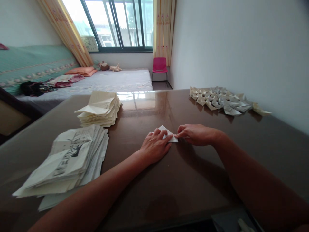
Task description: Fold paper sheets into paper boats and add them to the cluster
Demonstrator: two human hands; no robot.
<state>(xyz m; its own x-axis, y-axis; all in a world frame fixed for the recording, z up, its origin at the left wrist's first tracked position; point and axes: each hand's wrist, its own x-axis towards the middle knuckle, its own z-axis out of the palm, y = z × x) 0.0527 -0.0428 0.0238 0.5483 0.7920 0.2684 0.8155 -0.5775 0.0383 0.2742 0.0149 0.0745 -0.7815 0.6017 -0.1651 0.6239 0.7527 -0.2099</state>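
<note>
A small piece of white folded paper (173, 139), roughly triangular with its point facing away from me, lies on the brown table. My left hand (156, 144) rests over its left part, holding it against the tabletop with bent fingers and hiding much of it. At the paper's right corner is my right hand (196, 133), its fingers curled and pinched together where they meet the edge. How the fingertips grip that corner is too small to make out fully.
Left of my arm sit a stack of printed sheets (70, 158) and, behind it, cream paper sheets (100, 109). Many folded paper boats (217, 98) cluster at the far right near the wall. Beyond the table (145, 183) are a bed (125, 79) and a pink chair (160, 66).
</note>
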